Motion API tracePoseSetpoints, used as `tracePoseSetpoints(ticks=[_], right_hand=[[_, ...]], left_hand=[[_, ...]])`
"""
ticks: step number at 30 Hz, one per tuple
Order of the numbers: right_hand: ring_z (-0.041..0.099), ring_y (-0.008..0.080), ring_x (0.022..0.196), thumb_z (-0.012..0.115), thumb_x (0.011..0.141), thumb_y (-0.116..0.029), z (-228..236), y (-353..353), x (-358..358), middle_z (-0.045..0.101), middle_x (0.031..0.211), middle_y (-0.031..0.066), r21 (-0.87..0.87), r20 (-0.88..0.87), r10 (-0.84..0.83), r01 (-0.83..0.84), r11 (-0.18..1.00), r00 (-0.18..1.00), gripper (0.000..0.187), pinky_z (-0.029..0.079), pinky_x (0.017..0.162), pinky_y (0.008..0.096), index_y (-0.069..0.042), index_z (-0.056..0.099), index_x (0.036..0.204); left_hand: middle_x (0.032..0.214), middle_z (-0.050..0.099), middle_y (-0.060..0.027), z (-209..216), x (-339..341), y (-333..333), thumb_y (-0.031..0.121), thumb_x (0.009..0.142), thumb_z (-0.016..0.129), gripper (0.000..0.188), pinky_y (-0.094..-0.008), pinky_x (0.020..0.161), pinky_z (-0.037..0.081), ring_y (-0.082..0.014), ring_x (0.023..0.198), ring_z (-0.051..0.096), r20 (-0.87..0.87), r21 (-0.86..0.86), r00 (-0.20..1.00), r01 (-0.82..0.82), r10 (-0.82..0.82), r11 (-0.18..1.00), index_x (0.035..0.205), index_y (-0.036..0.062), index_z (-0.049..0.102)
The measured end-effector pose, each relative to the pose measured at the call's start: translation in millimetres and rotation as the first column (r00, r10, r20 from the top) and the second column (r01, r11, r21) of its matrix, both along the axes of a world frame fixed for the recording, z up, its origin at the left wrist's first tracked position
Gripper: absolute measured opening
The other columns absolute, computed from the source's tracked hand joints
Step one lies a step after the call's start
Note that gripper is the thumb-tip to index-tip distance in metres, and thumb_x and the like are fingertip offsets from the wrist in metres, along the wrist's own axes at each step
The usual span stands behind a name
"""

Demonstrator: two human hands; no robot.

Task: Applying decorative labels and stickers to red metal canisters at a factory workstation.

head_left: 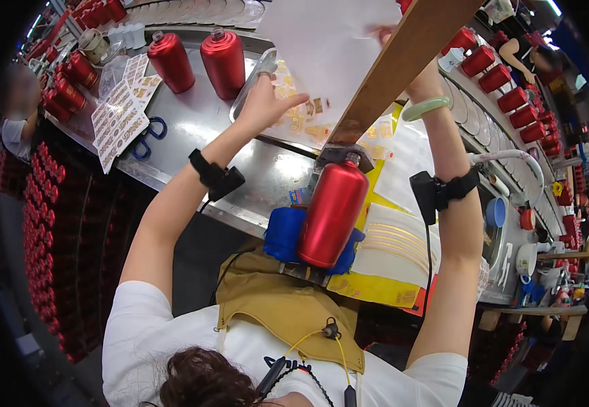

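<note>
A red metallic bottle [335, 214] lies tilted on a blue-padded rest [284, 234] before me, its neck against a metal bracket under a wooden bar [389, 74]. My left hand [267, 105] is open, thumb stretched out, beside a shallow metal tray [245, 88] and small gold stickers [296, 112]. A large white translucent sheet [315, 44] is raised above the stickers, slightly blurred. My right hand [424, 83] reaches up behind the bar, a green bangle on its wrist. Its fingertips pinch the sheet's edge; the bar hides the rest of the fingers.
Two red bottles [223, 64] stand at the back left. Near them lie printed sticker sheets [114, 122] and blue-handled scissors [150, 138]. White sheets with gold strips [393, 244] rest on yellow board at right. A conveyor [487, 125] with red bottles runs beyond; co-workers sit at both sides.
</note>
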State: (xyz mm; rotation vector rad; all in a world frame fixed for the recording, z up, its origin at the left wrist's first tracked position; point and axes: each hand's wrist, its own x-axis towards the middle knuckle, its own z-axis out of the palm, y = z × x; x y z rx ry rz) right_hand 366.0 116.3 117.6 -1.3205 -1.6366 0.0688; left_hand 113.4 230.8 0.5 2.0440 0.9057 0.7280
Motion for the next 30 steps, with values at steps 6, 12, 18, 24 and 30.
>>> tracePoseSetpoints(ticks=[6, 12, 18, 24, 30], right_hand=[[0.066, 0.0085, 0.085, 0.062, 0.1, -0.012, 41.8, -7.2, 3.5, 0.073, 0.099, 0.0028, 0.139, -0.637, 0.187, -0.127, 0.982, 0.748, 0.02, 0.054, 0.074, 0.0262, -0.003, 0.071, 0.115], [0.068, 0.0117, 0.093, 0.063, 0.098, -0.012, 60.4, -73.7, 18.1, 0.073, 0.105, 0.004, 0.074, -0.614, -0.11, 0.196, 0.978, 0.782, 0.024, 0.054, 0.082, 0.0252, -0.002, 0.069, 0.119], [0.067, 0.0121, 0.096, 0.064, 0.097, -0.009, 57.6, -213.1, 41.1, 0.072, 0.108, 0.0044, -0.032, -0.697, -0.383, 0.507, 0.862, 0.606, 0.024, 0.053, 0.084, 0.0266, -0.002, 0.07, 0.119], [0.064, 0.0149, 0.105, 0.072, 0.093, -0.018, 77.0, -416.9, -12.8, 0.07, 0.115, 0.0051, -0.209, -0.516, -0.838, 0.923, 0.324, 0.177, 0.036, 0.049, 0.092, 0.0294, -0.002, 0.069, 0.125], [0.066, 0.0166, 0.098, 0.06, 0.097, -0.016, 90.4, -600.4, -85.4, 0.074, 0.109, 0.0077, -0.06, 0.05, -0.985, 0.984, -0.168, -0.165, 0.032, 0.05, 0.091, 0.0326, -0.002, 0.071, 0.124]], left_hand=[[0.139, 0.055, -0.0197, 29.3, 31.7, 4.9, 0.03, 0.091, 0.081, 0.072, -0.0368, 0.105, 0.049, -0.0278, 0.129, 0.058, 0.412, -0.77, 0.894, 0.446, -0.179, 0.456, 0.138, -0.0095, 0.044], [0.113, 0.071, -0.0154, 14.6, 39.3, -1.8, 0.009, 0.082, 0.087, 0.054, -0.0287, 0.083, 0.059, -0.0192, 0.098, 0.072, 0.365, -0.658, 0.923, 0.347, -0.119, 0.668, 0.124, -0.0077, 0.057], [0.103, 0.076, -0.0083, 13.1, 23.5, -16.0, 0.011, 0.092, 0.074, 0.035, -0.0277, 0.081, 0.056, -0.0137, 0.093, 0.071, 0.36, -0.327, 0.851, 0.5, -0.383, 0.802, 0.123, -0.0035, 0.068], [0.107, 0.075, -0.0081, 15.4, -31.1, -30.5, 0.006, 0.092, 0.075, 0.031, -0.0253, 0.089, 0.052, -0.0127, 0.101, 0.069, 0.227, -0.252, 0.932, 0.335, -0.281, 0.908, 0.121, -0.005, 0.069], [0.113, 0.069, -0.0092, -1.1, -48.4, -41.6, 0.006, 0.093, 0.073, 0.04, -0.0274, 0.085, 0.055, -0.0172, 0.098, 0.071, 0.268, -0.377, 0.923, 0.363, -0.275, 0.852, 0.13, -0.0032, 0.06]])
